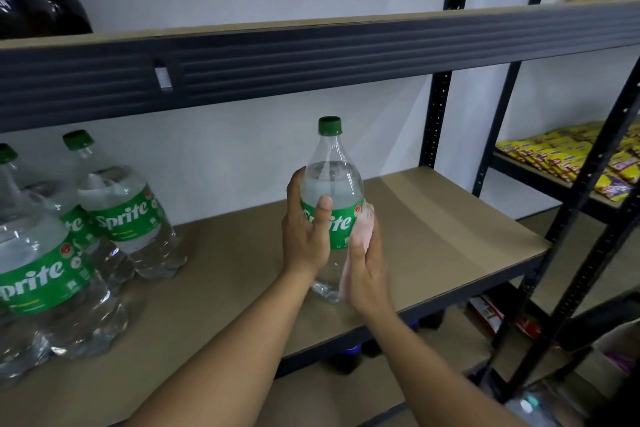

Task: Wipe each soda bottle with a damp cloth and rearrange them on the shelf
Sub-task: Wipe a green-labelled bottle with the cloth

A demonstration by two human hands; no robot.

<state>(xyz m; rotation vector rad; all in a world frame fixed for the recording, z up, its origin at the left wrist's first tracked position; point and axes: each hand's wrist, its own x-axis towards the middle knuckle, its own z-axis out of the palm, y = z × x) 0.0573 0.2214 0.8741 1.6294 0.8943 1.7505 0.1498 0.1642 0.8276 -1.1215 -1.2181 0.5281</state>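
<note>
Two bare hands are seen on a Sprite bottle [332, 180], held upright at the front of the brown shelf [450, 236]. The left hand [306, 239] is closed in a full grip round the label. A pink cloth [364, 218] is pressed to the bottle's side by the right hand [365, 274]; its finger curl cannot be told. Other Sprite bottles [128, 211] are stood well apart at left.

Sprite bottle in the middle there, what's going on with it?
A person is cleaning soda bottles on a store rack. The left hand grips the bottle around its green label and holds it upright at the front of the shelf. The right hand presses a pink cloth against the bottle's side. The other bottles stand grouped at the left end of the same shelf.
</note>
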